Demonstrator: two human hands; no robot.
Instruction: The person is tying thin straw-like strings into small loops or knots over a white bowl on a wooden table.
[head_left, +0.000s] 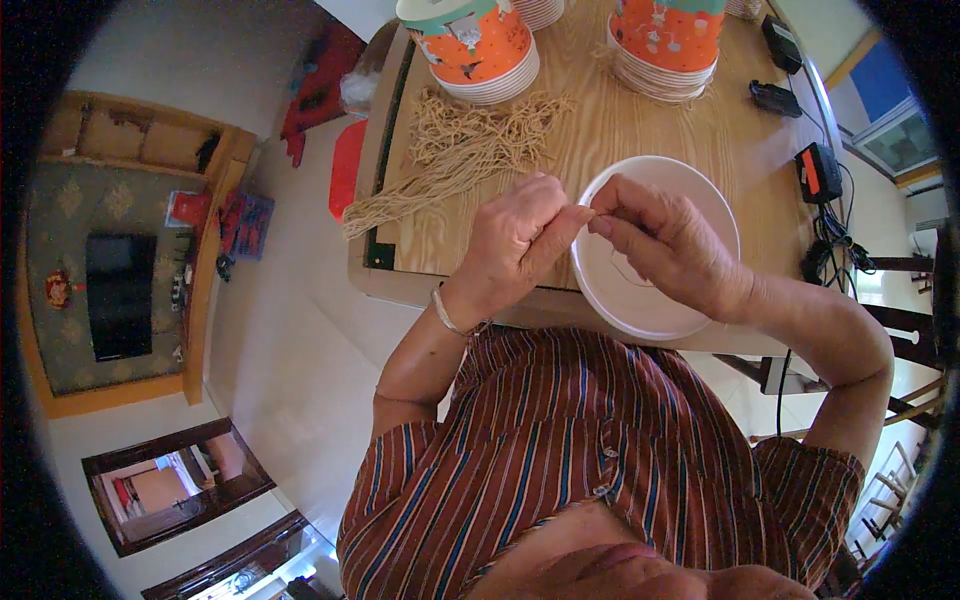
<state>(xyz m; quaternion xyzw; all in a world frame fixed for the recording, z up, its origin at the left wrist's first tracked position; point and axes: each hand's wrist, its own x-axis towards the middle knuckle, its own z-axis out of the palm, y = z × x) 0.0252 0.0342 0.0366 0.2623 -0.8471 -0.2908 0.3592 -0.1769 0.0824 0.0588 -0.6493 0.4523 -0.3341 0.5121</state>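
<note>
My left hand (520,235) and my right hand (668,240) meet fingertip to fingertip at the near left rim of a round white tub (708,318). Both are closed in a pinch. A thin piece of string (630,272) shows as a pale line below my right hand, inside the tub; the bit between the fingertips is mostly hidden. To the left, beyond my left hand, a tangled bundle of beige strings (470,150) lies on the wooden table, its straighter end reaching the left edge.
Behind the strings stands a stack of orange and green patterned paper tubs (480,55), with a second stack (665,55) to its right. Black power adapters (818,172) and coiled cables (832,245) lie along the right edge. A red stool (347,165) is beside the table.
</note>
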